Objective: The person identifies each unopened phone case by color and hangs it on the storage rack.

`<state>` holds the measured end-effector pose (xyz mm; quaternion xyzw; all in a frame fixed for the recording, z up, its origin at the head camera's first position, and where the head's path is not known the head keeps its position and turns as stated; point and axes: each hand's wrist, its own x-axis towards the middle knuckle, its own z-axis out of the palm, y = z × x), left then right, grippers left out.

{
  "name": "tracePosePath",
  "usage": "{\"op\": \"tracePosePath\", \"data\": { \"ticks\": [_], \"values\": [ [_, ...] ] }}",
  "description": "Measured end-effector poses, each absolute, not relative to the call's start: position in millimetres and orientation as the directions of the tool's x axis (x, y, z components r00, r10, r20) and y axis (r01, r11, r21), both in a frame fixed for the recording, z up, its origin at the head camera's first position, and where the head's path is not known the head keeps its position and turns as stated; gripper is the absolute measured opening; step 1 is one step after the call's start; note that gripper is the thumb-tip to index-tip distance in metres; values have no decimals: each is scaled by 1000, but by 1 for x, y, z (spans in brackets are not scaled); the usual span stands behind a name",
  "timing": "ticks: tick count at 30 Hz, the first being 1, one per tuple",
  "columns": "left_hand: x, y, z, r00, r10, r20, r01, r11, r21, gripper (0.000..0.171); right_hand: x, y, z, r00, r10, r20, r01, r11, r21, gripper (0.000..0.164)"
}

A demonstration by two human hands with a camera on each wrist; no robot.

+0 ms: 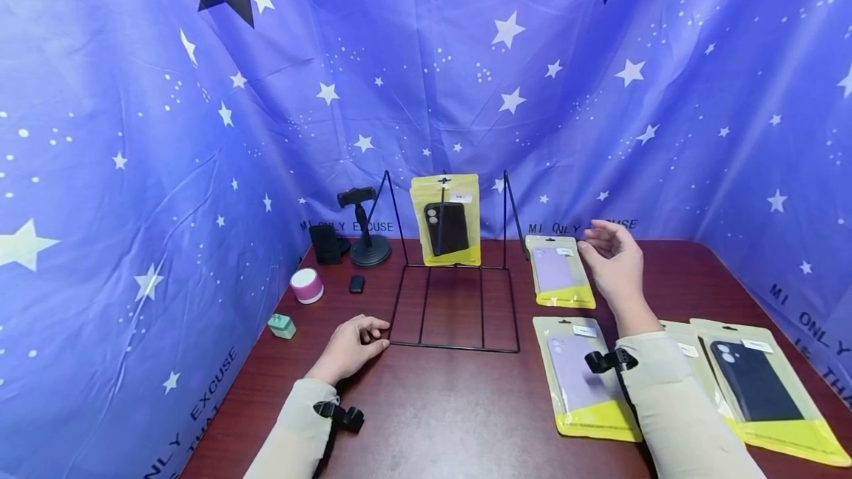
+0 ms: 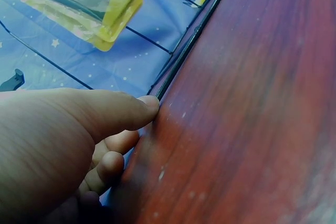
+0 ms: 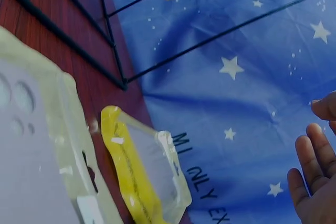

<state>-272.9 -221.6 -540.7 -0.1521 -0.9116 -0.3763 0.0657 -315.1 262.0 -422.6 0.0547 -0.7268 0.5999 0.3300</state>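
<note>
A black wire display rack (image 1: 455,348) stands on the table, and a yellow-edged pouch with a black phone case (image 1: 447,231) hangs from it. My left hand (image 1: 350,346) holds the rack's front left corner; in the left wrist view the thumb (image 2: 123,109) lies against the wire, while the index finger is mostly hidden. To the right of the rack, my right hand (image 1: 614,265) is raised beside a pouch with a lilac phone case (image 1: 559,272). Its fingers are loosely bent with nothing between them, also in the right wrist view.
Nearer the front right lies another lilac-case pouch (image 1: 575,368), and a dark-case pouch (image 1: 759,383) lies farther right, overlapping one partly under my right sleeve. A phone stand (image 1: 370,248), a pink-and-white round item (image 1: 307,285), a small black item (image 1: 356,284) and a green block (image 1: 282,326) sit at left.
</note>
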Motion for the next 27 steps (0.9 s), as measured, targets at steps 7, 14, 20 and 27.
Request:
{"op": "tracePosePath", "data": {
  "ticks": [7, 14, 20, 27],
  "values": [
    [-272, -222, -541, -942, 233, 243, 337, 667, 664, 25, -336, 283, -452, -810, 353, 467, -398, 254, -882, 42],
    [-271, -221, -539, -940, 234, 246, 340, 661, 669, 24, -352, 294, -478, -849, 345, 399, -301, 305, -904, 46],
    [-271, -221, -539, -943, 229, 240, 332, 656, 678, 24, -350, 293, -483, -877, 302, 375, -255, 368, -894, 47],
    [-272, -222, -540, -947, 225, 231, 322, 661, 677, 24, -349, 296, -491, -919, 220, 328, -225, 392, -892, 51]
  ]
}}
